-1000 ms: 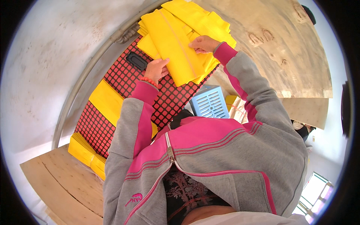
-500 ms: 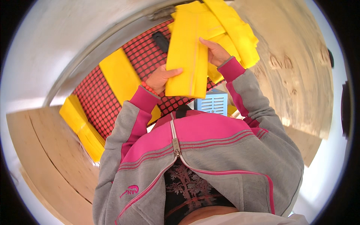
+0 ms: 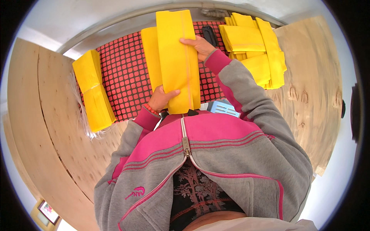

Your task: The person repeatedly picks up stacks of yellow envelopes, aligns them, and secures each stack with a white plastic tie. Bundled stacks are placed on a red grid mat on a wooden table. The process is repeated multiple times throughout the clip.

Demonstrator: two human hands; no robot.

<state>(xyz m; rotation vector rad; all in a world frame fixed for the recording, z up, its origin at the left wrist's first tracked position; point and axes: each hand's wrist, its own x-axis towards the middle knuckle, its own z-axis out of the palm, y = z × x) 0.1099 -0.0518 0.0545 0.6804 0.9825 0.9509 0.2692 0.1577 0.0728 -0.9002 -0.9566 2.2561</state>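
A long folded strip of yellow fabric with a pale line down its length is held up in front of me by both hands. My left hand grips its near left edge, thumb on top. My right hand is closed on its right edge farther up, thumb also on the upper face. Partly hidden beneath it, another yellow strip rests on the red-and-black checked mat.
At left lies a tied yellow bundle, with white strands beside it. Overlapping yellow strips are piled at right, near a black object. Wooden boards flank the mat, a pipe runs behind, and a blue slotted box shows below.
My view has turned toward the right pile. Both hands have brought the held strip away from that pile, over the strip on the mat.
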